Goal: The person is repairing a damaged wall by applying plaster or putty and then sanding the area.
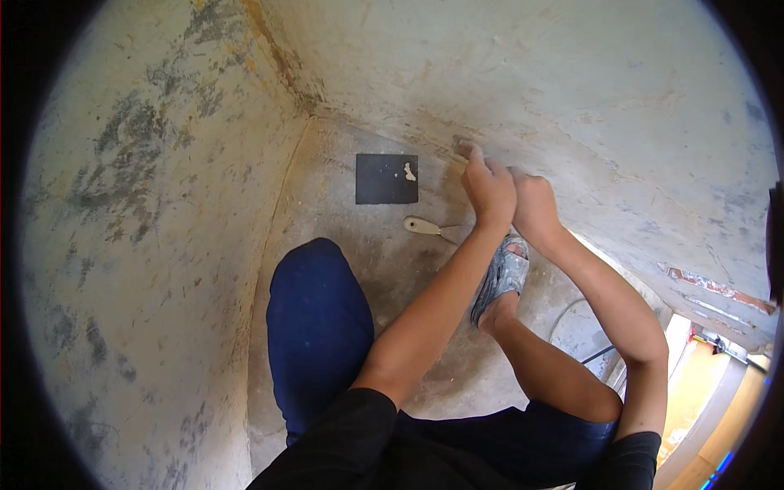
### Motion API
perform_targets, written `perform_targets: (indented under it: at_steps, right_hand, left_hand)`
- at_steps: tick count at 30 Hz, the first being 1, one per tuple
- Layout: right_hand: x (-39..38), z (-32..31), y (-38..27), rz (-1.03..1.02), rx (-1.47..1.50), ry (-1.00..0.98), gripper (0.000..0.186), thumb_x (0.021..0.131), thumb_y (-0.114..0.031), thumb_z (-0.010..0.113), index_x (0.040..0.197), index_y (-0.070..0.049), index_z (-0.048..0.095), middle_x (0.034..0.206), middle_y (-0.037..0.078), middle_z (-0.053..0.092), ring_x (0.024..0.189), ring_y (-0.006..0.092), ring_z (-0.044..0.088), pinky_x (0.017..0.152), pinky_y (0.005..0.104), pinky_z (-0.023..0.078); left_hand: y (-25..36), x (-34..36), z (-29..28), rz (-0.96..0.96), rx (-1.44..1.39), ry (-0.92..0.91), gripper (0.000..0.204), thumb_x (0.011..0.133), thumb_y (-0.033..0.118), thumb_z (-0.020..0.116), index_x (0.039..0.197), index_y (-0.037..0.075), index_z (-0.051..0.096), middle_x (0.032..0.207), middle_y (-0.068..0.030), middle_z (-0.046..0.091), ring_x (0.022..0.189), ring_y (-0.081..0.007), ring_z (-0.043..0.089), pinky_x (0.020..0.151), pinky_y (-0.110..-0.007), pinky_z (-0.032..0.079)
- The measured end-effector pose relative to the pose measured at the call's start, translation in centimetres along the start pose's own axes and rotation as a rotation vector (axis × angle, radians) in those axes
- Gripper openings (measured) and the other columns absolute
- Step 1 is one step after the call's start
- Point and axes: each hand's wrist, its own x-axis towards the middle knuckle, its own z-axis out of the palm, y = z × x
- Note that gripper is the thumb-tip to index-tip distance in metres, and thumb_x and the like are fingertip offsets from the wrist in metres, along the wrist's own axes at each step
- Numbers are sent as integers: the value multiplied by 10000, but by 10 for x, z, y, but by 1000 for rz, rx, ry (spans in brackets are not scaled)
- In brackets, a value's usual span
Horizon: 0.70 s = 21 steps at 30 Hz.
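On L, dark square sheet (380, 181) lies on floor (322, 208) w/ white bits (410, 171); next, scraper (422, 225) lies there too, partly behind L forearm (433, 318). L hand (491, 189) & R hand (535, 208) are close together near wall (588, 106) base; fingers look partly curled, can't tell if grasping sth. Prob. best: light, even pressure, knuckles off wall.
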Motion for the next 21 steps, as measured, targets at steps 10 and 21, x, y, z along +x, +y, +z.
perform_targets:
  at_steps: [10, 21]
  right_hand:
    - [-4, 5, 1, -86, 151, 63, 112, 773, -20, 656, 847, 58, 628, 789, 300, 657, 777, 484, 654, 737, 526, 527]
    - [-3, -18, -9, -44, 153, 91, 91, 818, -33, 613, 802, 45, 657, 770, 313, 639, 752, 501, 642, 719, 533, 528]
  left_hand:
    - [-2, 12, 4, -97, 152, -19, 170, 854, 63, 523, 850, -93, 589, 905, -335, 647, 927, -510, 639, 816, -525, 485]
    - [20, 27, -7, -192, 131, -169, 90, 813, -11, 520, 804, -70, 588, 810, -225, 630, 763, -326, 612, 709, -436, 477]
